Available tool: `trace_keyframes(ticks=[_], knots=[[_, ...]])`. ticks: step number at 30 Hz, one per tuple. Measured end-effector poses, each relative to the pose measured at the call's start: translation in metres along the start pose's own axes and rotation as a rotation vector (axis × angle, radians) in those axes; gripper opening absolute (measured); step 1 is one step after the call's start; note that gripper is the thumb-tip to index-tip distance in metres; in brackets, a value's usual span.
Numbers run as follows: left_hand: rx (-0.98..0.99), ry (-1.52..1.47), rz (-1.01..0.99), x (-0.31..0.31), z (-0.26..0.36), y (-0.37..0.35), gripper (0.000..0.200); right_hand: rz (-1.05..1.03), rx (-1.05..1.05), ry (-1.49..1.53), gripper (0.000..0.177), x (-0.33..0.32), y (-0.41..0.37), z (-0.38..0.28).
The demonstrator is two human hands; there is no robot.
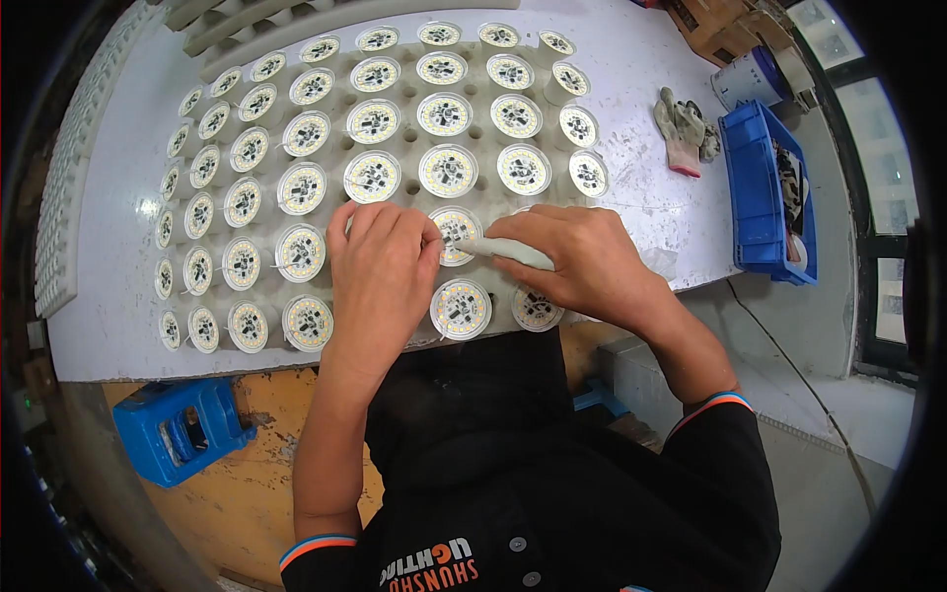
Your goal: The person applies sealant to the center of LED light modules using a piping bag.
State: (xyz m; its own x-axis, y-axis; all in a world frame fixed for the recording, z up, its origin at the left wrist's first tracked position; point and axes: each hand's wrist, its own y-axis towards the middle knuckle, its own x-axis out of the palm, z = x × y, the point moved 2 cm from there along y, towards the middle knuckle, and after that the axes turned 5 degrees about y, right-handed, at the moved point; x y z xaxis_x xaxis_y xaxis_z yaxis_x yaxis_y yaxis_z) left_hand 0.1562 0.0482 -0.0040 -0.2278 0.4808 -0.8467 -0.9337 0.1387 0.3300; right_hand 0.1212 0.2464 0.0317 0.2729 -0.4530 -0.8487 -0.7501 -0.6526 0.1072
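Several round LED bulb bases with circuit boards stand in rows in a white foam tray (128, 326) on the table. My left hand (380, 271) rests flat over the tray, its fingertips touching one bulb base (455, 229) in the middle. My right hand (582, 261) grips a white pen-like tool (515, 254) whose tip points at that same base. Another bulb base (461, 308) sits just below, between my hands. A third (536, 311) lies partly under my right wrist.
A blue bin (758, 187) with dark parts sits at the table's right edge. Grey work gloves (683, 130) lie beside it, a white cylinder (747, 77) behind. Empty foam trays (64, 197) lie at the left. A blue crate (178, 429) stands below the table.
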Motion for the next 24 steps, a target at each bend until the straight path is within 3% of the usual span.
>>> trace_keyframes(ticks=[24], knots=[[0.014,0.001,0.023,-0.0007,0.0018,-0.0008,0.012,-0.015,-0.050,-0.021,0.023,0.0021,0.0031,-0.0008]])
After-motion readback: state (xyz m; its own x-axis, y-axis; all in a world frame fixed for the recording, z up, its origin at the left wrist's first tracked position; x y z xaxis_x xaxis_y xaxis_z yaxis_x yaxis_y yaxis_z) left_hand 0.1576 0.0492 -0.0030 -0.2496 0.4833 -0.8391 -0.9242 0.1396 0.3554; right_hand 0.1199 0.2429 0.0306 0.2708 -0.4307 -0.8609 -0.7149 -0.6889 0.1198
